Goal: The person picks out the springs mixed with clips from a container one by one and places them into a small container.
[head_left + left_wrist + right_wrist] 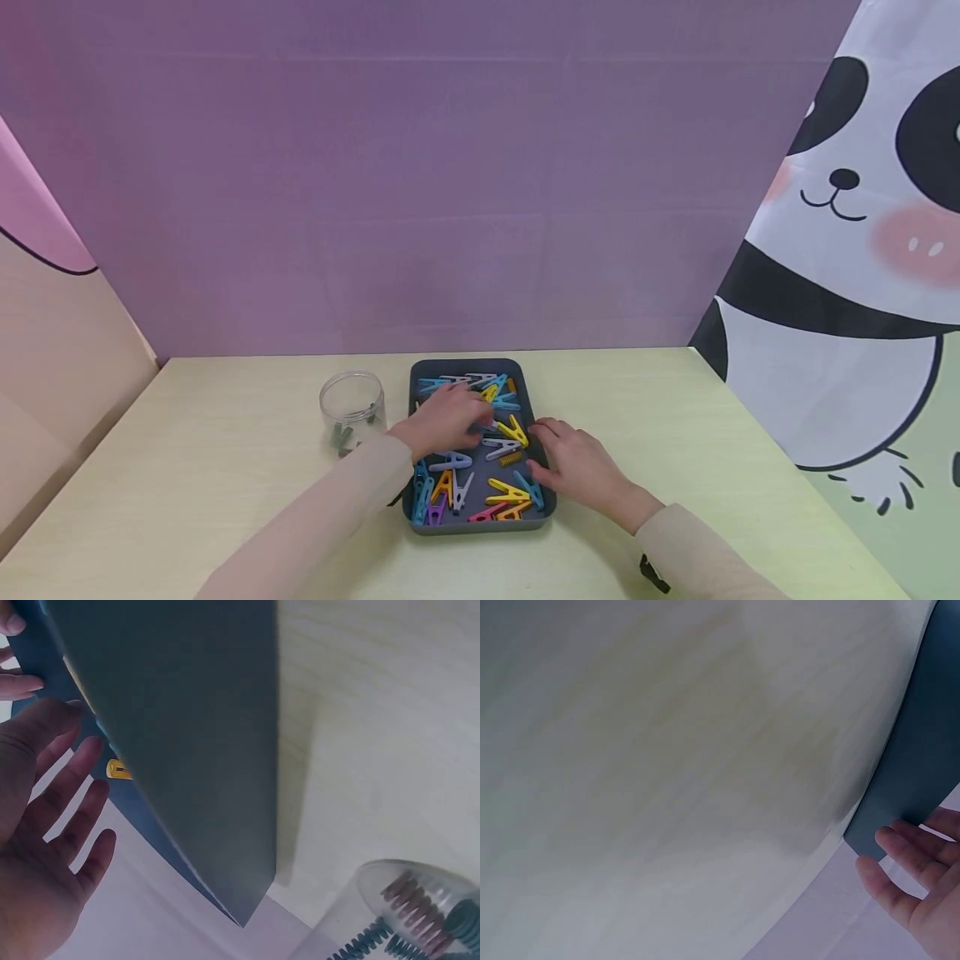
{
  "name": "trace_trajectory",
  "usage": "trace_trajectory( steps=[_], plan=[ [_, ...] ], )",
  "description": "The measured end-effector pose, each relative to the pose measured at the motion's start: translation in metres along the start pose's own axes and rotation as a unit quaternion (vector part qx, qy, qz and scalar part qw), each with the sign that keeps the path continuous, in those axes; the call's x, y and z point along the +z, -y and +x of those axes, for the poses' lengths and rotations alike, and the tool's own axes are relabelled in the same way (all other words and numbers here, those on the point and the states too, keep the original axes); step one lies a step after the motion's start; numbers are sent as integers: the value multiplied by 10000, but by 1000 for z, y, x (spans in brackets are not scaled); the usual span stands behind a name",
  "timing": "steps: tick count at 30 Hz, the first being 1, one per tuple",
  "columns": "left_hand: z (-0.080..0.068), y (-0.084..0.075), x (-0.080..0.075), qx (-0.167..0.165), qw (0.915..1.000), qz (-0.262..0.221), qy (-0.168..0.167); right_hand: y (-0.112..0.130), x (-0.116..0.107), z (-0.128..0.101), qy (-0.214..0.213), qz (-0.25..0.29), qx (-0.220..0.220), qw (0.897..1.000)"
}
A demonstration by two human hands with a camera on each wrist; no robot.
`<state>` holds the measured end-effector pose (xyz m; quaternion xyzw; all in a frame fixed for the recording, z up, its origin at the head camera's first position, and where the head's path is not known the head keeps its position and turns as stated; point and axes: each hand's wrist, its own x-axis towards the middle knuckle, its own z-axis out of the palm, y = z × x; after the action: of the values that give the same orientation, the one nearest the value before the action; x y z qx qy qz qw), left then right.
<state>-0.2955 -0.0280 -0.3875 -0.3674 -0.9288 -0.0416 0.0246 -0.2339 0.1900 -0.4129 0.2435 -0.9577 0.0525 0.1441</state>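
A dark grey tray [480,527] holds clothespins in several colours, such as a yellow clothespin [513,430], along with small coil springs like the yellow spring [511,458]. Over the tray's middle, my left hand [444,419] reaches in from the left. Its fingers [67,795] are spread and loosely bent in the left wrist view, and I see nothing held between them. At the tray's right rim rests my right hand [573,462], fingers [907,855] fairly straight against the outer wall. What lies directly beneath the left hand is hidden.
Left of the tray stands a clear round jar [352,400] with no lid on it. Several coil springs [416,911] lie inside. Both rest on a pale wooden table [187,492], which meets a purple backdrop [450,208] at its far edge.
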Motion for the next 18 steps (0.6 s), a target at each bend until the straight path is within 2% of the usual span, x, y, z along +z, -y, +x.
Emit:
trace_trajectory(
  steps=[5,14,18],
  plan=[
    [8,1,4,-105,9999,11,85,0,0,0,-78,-2,-64,9999],
    [15,0,8,85,9997,208,12,-1,2,0,-100,-63,-110,9999],
    [16,0,10,71,9998,195,37,-2,2,0,-95,-61,-101,9999]
  ],
)
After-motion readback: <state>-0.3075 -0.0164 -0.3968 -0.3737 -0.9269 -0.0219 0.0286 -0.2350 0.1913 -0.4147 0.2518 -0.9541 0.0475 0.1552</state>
